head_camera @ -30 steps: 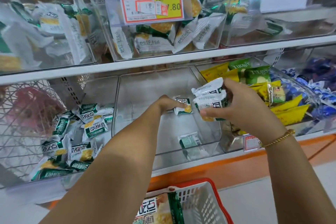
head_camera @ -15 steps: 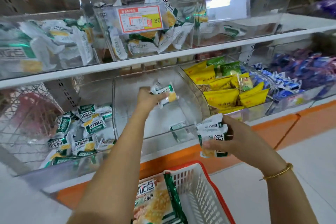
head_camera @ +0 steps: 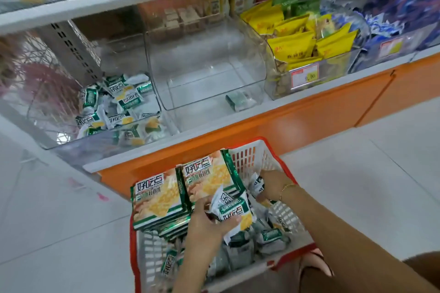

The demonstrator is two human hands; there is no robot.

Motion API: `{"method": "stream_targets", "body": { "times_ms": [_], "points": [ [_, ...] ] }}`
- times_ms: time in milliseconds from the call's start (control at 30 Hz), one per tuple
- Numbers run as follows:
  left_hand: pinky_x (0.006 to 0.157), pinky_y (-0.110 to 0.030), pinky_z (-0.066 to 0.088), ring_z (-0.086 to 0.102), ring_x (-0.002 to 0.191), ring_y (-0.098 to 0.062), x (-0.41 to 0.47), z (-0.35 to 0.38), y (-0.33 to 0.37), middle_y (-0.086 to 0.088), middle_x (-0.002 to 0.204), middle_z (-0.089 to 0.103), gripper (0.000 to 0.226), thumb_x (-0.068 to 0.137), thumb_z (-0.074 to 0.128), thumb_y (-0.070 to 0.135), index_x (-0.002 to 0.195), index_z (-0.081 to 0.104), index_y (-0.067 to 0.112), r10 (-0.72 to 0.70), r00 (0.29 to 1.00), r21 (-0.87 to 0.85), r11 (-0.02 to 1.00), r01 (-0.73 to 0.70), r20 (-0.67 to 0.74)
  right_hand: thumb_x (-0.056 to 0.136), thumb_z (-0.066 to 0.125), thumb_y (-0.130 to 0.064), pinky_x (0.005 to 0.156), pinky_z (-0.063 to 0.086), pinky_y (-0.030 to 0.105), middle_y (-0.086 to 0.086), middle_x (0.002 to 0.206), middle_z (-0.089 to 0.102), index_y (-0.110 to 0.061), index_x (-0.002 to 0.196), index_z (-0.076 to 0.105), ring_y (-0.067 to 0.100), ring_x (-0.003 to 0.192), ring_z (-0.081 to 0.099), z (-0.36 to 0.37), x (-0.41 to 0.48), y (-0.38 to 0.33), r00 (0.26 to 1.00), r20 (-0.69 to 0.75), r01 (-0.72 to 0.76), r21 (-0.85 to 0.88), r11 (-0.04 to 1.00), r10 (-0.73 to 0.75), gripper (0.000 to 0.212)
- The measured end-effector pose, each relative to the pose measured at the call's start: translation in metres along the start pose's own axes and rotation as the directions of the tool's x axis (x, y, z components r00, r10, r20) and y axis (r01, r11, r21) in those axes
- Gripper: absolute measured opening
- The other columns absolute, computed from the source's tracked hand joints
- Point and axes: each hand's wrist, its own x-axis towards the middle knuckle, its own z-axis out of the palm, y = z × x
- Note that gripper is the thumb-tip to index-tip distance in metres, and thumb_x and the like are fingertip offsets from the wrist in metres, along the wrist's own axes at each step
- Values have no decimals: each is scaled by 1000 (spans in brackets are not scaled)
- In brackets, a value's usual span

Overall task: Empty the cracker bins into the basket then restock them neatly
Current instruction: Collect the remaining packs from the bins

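Cracker packet [head_camera: 234,209]: gripped in my left hand [head_camera: 207,223], thumb and curled fingers closed on its lower edge, above the middle of the basket [head_camera: 283,169]. My right hand [head_camera: 273,184] is down at the basket's far right corner, fingers curled round small packets [head_camera: 258,185]. The view is blurred there, so this is probably more than one packet. Two large cracker bags [head_camera: 157,197] lean side by side along the basket's left wall toward its far edge. Loose packets [head_camera: 269,238] cover the basket floor. Beyond the basket, the clear middle bin [head_camera: 204,74] holds a single packet [head_camera: 240,100] at its front right corner. The left bin [head_camera: 119,50] holds a pile of packets [head_camera: 119,97] toward its front edge.
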Motion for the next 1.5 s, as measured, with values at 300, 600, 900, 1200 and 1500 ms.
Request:
{"method": "stream_targets", "body": {
  "times_ms": [300, 600, 900, 1200, 1500],
  "points": [
    [87, -28, 46, 58, 104, -17, 32, 77, -55, -5, 125, 58, 71, 72, 80, 42, 128, 48, 12, -265, 962, -3, 964, 265, 69, 83, 72, -23, 93, 51, 36, 15, 148, 37, -11, 139, 45, 32, 121, 50, 45, 34, 17, 914, 318, -391, 533, 751, 251, 64],
    [82, -43, 57, 70, 89, -30, 79, 113, -63, -15, 100, 71, 100, 36, 80, 71, 109, 63, 4, -346, 935, -54, 935, 350, 76, 95, 54, -13, 95, 50, 30, 13, 113, 57, -2, 128, 49, 20, 104, 58, 48, 57, 31, 887, 385, -453, 829, 326, 254, 35],
    [65, -31, 55, 63, 73, -25, 116, 157, -34, -14, 119, 58, 41, 85, 71, 17, 117, 57, -5, -517, 827, -547, 637, 543, 219, 95, 51, -9, 75, 50, 28, 9, 114, 63, -7, 113, 63, 21, 89, 61, -49, 9, 26, 999, 31, -33, 698, 715, 16, 22],
    [80, -29, 51, 57, 83, -20, 106, 143, -6, -7, 93, 58, 36, 89, 62, 19, 120, 56, 2, -399, 880, -359, 806, 471, 258, 94, 55, -16, 75, 48, 30, 14, 85, 65, -5, 84, 66, 23, 81, 58, -89, -32, 35, 960, -269, 211, 499, 841, -81, 18],
    [62, -29, 47, 58, 59, -10, 19, -28, 138, 11, 55, 54, 28, 91, 58, 32, 65, 54, 23, 589, 786, 139, 808, -573, -186, 91, 64, -23, 56, 48, 24, 0, 64, 63, -13, 67, 62, 10, 57, 56, -229, -92, -78, 588, -717, 721, 254, 644, -375, 26]
  ]
}}
